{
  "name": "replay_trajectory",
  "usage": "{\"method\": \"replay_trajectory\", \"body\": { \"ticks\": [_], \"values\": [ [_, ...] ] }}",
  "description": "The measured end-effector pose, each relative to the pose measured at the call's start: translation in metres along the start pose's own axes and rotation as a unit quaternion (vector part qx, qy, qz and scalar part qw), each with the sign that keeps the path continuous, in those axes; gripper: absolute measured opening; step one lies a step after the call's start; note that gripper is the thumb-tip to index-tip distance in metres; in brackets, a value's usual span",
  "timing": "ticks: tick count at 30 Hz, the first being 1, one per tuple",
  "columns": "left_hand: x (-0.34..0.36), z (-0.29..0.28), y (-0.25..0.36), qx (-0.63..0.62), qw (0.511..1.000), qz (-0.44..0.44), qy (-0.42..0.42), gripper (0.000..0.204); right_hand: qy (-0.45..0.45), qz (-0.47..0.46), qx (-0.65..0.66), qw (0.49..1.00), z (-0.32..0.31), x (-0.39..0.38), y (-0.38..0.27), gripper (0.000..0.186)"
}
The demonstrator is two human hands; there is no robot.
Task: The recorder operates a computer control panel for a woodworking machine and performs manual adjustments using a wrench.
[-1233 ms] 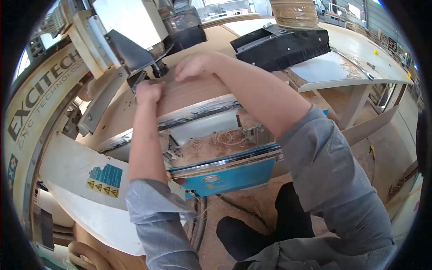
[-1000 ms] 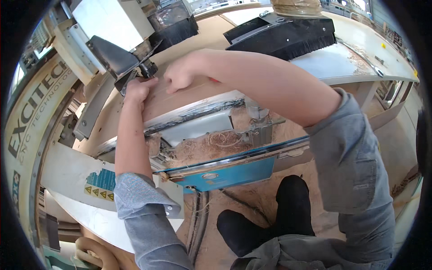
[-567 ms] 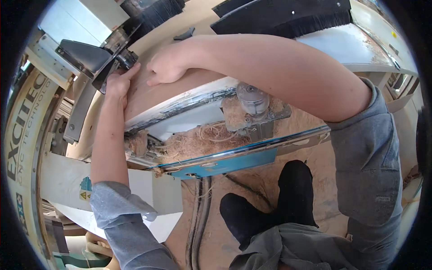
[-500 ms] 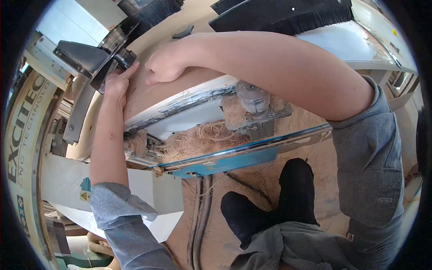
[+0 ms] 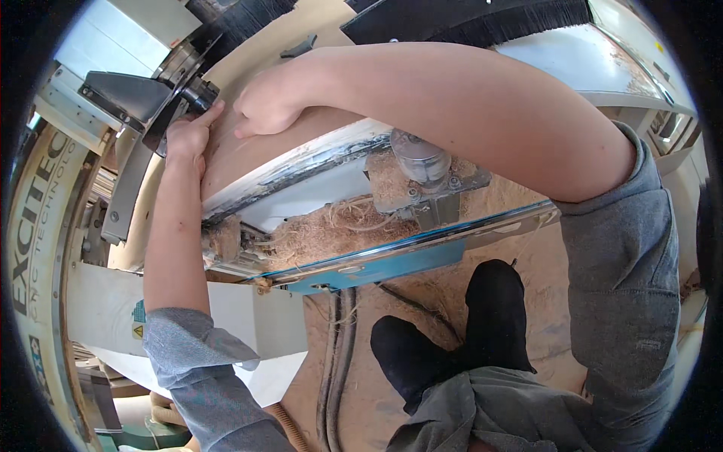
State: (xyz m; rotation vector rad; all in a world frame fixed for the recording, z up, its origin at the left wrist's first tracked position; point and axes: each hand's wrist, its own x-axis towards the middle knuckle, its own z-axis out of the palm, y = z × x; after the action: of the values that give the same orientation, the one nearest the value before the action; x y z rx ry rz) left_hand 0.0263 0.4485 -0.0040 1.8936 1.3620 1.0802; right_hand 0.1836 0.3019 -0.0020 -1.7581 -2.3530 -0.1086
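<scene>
Two bare hands rest on one brown wooden board [image 5: 248, 154] lying on the far side of the machine table. The left hand [image 5: 186, 135] grips the board's left edge, fingers curled over it, forefinger pointing at a black round part [image 5: 200, 94]. The right hand [image 5: 269, 102] lies just right of it, loosely closed, fingertips pressing the board's face. Near the board's front edge lie one blue rail [image 5: 392, 264], one sawdust heap [image 5: 331, 230] and two dark shoes [image 5: 452, 339].

- Warning sticker [image 5: 140, 322]: small, blue and yellow, on the white machine panel well below the left hand [image 5: 186, 134], just beside the grey sleeve.
- Large dark lettering [image 5: 34, 218] on the curved cream housing, left of that forearm.
</scene>
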Motion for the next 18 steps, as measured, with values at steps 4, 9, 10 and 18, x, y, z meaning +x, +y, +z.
{"method": "replay_trajectory", "body": {
  "ticks": [4, 9, 10, 18],
  "values": [
    [-0.001, 0.001, 0.0, 0.009, 1.0, 0.012, -0.002, 0.041, 0.013, -0.005, 0.006, 1.0, 0.004, 0.004, 0.003, 0.054],
    [-0.008, 0.002, 0.007, 0.046, 0.998, 0.021, -0.036, 0.042, 0.021, -0.006, 0.0, 1.0, 0.008, 0.008, 0.007, 0.054],
    [-0.008, 0.003, 0.008, 0.057, 0.997, 0.023, -0.047, 0.042, 0.022, -0.006, -0.002, 1.0, 0.008, 0.008, 0.009, 0.054],
    [0.002, -0.002, -0.01, -0.068, 0.995, 0.031, -0.073, 0.035, -0.005, 0.0, -0.008, 1.0, 0.005, 0.007, 0.005, 0.053]
  ]
}}
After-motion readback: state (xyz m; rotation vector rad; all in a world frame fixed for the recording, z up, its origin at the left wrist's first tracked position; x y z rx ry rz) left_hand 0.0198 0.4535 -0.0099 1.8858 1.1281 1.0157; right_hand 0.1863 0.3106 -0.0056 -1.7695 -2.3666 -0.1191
